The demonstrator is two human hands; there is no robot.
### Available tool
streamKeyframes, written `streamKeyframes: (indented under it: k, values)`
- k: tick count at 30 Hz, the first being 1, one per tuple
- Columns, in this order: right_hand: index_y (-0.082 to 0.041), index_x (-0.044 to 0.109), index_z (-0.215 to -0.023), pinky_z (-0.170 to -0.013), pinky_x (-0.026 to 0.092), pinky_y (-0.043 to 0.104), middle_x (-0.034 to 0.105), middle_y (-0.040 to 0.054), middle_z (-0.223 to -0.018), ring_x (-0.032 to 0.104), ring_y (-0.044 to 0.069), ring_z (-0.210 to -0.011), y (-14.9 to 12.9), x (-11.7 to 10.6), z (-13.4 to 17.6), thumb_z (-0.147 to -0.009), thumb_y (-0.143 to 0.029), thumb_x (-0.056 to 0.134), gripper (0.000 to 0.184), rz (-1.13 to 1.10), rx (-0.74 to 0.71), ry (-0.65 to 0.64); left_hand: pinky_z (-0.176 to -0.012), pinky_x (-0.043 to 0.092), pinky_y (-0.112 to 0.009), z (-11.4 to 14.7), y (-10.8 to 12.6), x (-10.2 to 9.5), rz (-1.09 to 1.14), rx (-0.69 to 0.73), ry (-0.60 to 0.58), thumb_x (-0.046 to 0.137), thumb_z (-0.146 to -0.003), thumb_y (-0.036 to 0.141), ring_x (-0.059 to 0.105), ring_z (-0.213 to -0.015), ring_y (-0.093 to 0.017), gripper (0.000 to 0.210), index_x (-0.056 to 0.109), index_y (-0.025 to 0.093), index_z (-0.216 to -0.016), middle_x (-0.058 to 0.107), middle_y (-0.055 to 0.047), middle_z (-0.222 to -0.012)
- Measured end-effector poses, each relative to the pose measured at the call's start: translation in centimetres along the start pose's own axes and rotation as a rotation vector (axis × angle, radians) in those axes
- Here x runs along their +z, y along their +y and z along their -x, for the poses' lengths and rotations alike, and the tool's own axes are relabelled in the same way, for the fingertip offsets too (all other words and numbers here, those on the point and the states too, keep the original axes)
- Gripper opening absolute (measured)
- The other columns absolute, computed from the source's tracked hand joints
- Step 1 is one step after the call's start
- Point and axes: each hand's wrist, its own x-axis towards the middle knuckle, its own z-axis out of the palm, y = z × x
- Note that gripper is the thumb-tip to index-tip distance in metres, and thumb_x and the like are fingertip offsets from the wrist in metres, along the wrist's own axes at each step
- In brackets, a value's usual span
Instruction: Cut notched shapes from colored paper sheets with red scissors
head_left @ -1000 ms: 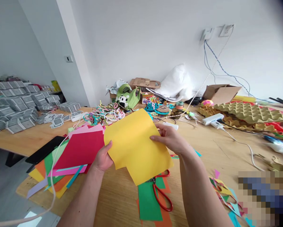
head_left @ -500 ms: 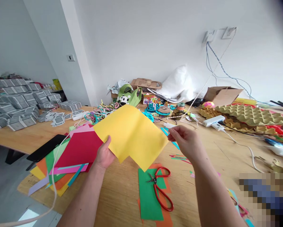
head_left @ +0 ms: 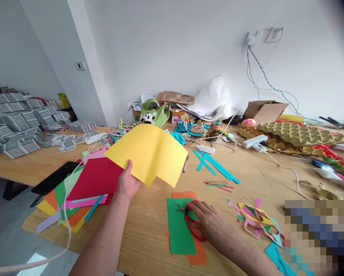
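Observation:
My left hand (head_left: 128, 183) pinches the lower left edge of a yellow sheet of paper (head_left: 149, 153), thumb on top. The sheet hangs in the air, slightly bent, with a piece cut out of its lower edge. Over the red-handled scissors (head_left: 192, 230) lies my right hand (head_left: 205, 218), its fingers curled on the handles and partly covering them. The scissors rest on a green paper (head_left: 180, 237), their small blades pointing left. Orange paper (head_left: 199, 257) shows from under the green one.
Coloured sheets (head_left: 95, 178) pile up at the left beside a black tablet-like slab (head_left: 55, 178). Blue strips (head_left: 218, 165), thin strips (head_left: 218, 185) and paper scraps (head_left: 255, 218) lie to the right. Behind are egg trays (head_left: 301, 134) and a power strip (head_left: 255, 141). A white cable (head_left: 65, 214) crosses the left side.
My right hand has let go of the yellow paper's right corner and moved down onto the scissors. The sheet stays in my left hand, its right side now free.

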Motion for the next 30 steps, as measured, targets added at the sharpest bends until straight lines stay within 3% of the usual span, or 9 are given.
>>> streamKeyframes:
  k: [6,17,19,22,24,26,28,30]
  values:
    - [-0.022,0.061,-0.097,-0.074,0.047,0.037,0.06,0.0077,-0.091,0.057,0.023,-0.086,0.5,0.4,-0.1,-0.081,-0.012,0.051,0.022,-0.013,-0.029,0.062,-0.103,0.038,-0.038,-0.3,-0.2,-0.5,0.012,0.004,-0.022,0.049,-0.087,0.032,0.051,-0.118,-0.024,0.04,0.053,0.018,-0.125,0.058,-0.009,-0.125]
    - [-0.021,0.056,-0.094,-0.073,0.045,0.036,0.057,0.008,-0.091,0.055,0.022,-0.086,0.6,0.3,0.0,-0.084,-0.012,0.044,0.018,-0.177,0.024,0.037,-0.103,0.037,-0.04,0.0,0.1,-0.5,0.111,-0.038,-0.053,0.044,-0.089,0.034,0.051,-0.118,-0.024,0.043,0.049,0.019,-0.129,0.06,-0.009,-0.121]
    - [-0.021,0.055,-0.095,-0.072,0.045,0.036,0.058,0.0079,-0.092,0.056,0.021,-0.082,0.9,-0.6,0.0,-0.087,-0.017,0.042,0.016,-0.339,0.05,0.057,-0.103,0.037,-0.041,0.0,0.3,-0.8,0.131,-0.045,-0.065,0.043,-0.09,0.034,0.052,-0.117,-0.024,0.042,0.049,0.021,-0.129,0.061,-0.008,-0.121]
    - [-0.021,0.051,-0.099,-0.068,0.046,0.033,0.061,0.0072,-0.089,0.058,0.02,-0.081,1.7,-3.2,-0.7,-0.089,-0.03,0.045,0.014,-0.769,0.122,0.144,-0.102,0.038,-0.041,0.0,0.5,-0.9,0.15,-0.059,-0.049,0.041,-0.09,0.035,0.054,-0.114,-0.024,0.042,0.049,0.02,-0.129,0.063,-0.007,-0.117]
    - [-0.022,0.052,-0.1,-0.061,0.046,0.031,0.061,0.0072,-0.086,0.059,0.021,-0.079,2.2,-5.1,-1.8,-0.085,-0.037,0.054,0.022,-1.094,0.165,0.259,-0.102,0.038,-0.041,0.0,0.5,-0.9,0.153,-0.059,-0.034,0.039,-0.091,0.035,0.056,-0.112,-0.023,0.042,0.048,0.02,-0.13,0.065,-0.007,-0.115]
    - [-0.022,0.054,-0.096,-0.061,0.046,0.031,0.06,0.0055,-0.086,0.058,0.018,-0.073,2.4,-6.1,-3.3,-0.076,-0.04,0.065,0.028,-1.348,0.141,0.491,-0.103,0.037,-0.04,0.0,0.3,-0.8,0.15,-0.058,-0.04,0.038,-0.091,0.035,0.056,-0.112,-0.022,0.043,0.047,0.021,-0.131,0.064,-0.007,-0.116]
    - [-0.022,0.057,-0.086,-0.055,0.043,0.029,0.059,0.0044,-0.082,0.054,0.015,-0.064,2.4,-6.0,-4.8,-0.07,-0.045,0.069,0.03,-1.491,0.13,0.612,-0.104,0.036,-0.039,0.1,0.1,-0.6,0.142,-0.062,-0.062,0.038,-0.091,0.035,0.054,-0.115,-0.022,0.044,0.045,0.021,-0.132,0.061,-0.007,-0.12]
    - [-0.022,0.055,-0.074,-0.05,0.041,0.027,0.056,0.0017,-0.069,0.051,0.014,-0.057,2.1,-4.7,-5.7,-0.07,-0.05,0.067,0.031,-1.557,0.18,0.612,-0.105,0.034,-0.04,0.2,-0.2,-0.5,0.132,-0.068,-0.086,0.039,-0.091,0.037,0.05,-0.119,-0.022,0.045,0.044,0.022,-0.133,0.059,-0.007,-0.124]
